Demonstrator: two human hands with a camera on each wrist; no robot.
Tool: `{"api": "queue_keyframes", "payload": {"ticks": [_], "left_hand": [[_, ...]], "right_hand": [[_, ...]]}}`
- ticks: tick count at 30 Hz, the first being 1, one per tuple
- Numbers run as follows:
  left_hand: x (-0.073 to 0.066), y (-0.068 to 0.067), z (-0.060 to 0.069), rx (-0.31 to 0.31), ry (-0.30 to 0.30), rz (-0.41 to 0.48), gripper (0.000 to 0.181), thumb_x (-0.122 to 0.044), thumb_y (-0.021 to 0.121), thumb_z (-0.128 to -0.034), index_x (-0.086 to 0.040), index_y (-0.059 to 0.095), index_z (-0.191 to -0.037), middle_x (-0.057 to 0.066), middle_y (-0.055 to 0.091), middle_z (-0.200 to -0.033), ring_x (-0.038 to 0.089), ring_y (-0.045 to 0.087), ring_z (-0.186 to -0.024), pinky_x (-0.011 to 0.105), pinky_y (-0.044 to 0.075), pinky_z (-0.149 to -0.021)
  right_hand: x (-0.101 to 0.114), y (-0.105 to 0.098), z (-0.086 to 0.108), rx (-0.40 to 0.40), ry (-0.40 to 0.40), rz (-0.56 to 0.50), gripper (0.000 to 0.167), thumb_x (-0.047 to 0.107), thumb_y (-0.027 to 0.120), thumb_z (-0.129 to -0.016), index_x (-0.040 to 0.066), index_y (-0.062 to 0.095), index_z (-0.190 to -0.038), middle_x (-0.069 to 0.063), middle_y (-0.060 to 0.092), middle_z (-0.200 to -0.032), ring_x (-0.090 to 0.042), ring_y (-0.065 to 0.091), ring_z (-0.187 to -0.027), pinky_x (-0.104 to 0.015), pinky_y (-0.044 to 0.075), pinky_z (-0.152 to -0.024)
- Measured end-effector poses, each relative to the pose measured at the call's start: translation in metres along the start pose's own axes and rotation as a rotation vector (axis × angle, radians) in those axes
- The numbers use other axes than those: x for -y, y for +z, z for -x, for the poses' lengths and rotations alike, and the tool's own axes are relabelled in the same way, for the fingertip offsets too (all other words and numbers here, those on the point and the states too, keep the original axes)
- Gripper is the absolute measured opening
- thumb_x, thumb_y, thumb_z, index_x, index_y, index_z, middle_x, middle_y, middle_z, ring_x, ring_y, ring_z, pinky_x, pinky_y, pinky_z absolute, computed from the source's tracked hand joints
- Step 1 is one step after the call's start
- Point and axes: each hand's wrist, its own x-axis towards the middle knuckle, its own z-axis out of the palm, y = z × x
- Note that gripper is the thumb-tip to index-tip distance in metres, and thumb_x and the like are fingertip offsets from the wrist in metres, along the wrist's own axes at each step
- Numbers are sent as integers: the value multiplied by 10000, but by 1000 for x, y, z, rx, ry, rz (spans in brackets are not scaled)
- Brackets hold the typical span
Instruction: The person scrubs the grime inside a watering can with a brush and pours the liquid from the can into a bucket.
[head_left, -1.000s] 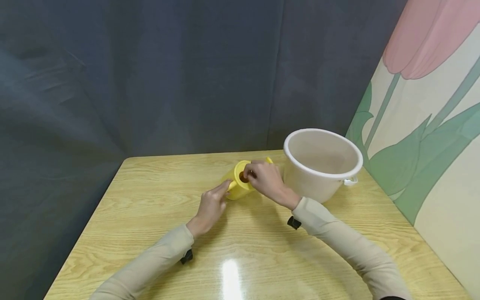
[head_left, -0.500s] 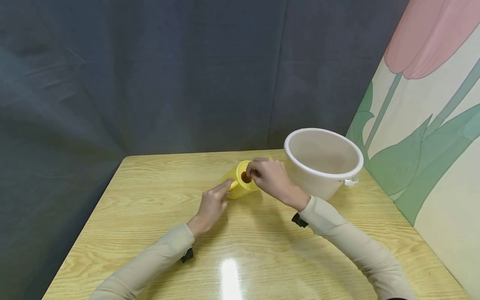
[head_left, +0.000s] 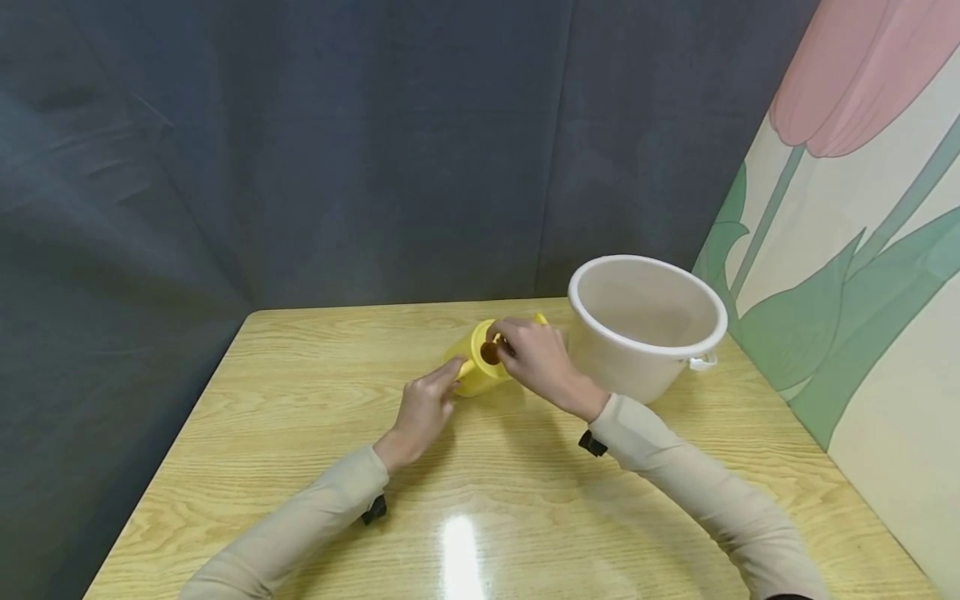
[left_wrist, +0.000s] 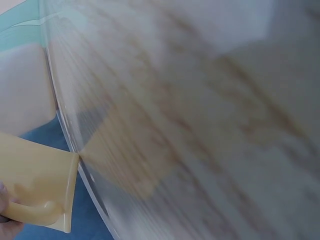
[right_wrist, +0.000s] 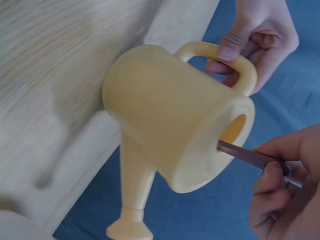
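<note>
A yellow watering can [head_left: 480,383] stands on the table, its spout partly behind my right hand in the head view. My left hand [head_left: 420,415] grips the loop handle, with the thumb over it in the right wrist view. Between the thumb and fingers of my right hand [head_left: 542,360] is a slim brown stick-like thing [right_wrist: 249,155]. Its far end goes into the round opening in the can's top, so its tip is hidden and its kind is unclear. In the left wrist view the can [left_wrist: 37,172] shows at the lower left, with only a few fingertips beside the handle.
A white bucket [head_left: 611,354] stands just right of the watering can, its pale handle [head_left: 702,362] hanging at the right side. The wooden table [head_left: 300,400] ends at a dark curtain [head_left: 405,150] behind. A wall with painted tulips [head_left: 847,275] borders the right.
The right hand moved a little right and back from the opening, then returned left towards it. The left hand stays on the handle and the watering can keeps its place.
</note>
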Motion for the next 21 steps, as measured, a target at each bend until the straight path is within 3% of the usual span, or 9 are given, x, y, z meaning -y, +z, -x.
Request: {"api": "queue_keyframes", "payload": {"ticks": [4,11,21], "left_hand": [[1,0,0,-16,5,2,505,237,678,-767,75,625,-1243,237,652,-1204,316,702,-983,314,583,-819],[1,0,0,-17,1,9,525,262,660,-747,96,616,-1244,267,634,-1210,331,696,-995,311,573,-833],[0,-1,0,-1,-15,14,547,282,631,-744,86,615,-1254,246,638,-1220,309,705,-977,310,580,-824]], "right_hand": [[-4,6,2,4,9,43,165,-11,627,-835,77,696,-957,-27,681,-792,-128,513,-553,-329,423,-411],[-5,10,4,-44,-4,128,140,6,656,-849,48,638,-982,-44,624,-690,-146,486,-480,-324,392,-356],[-1,7,3,-77,-51,85,108,-60,645,-850,30,622,-905,-49,620,-674,-163,527,-512,-353,442,-391]]}}
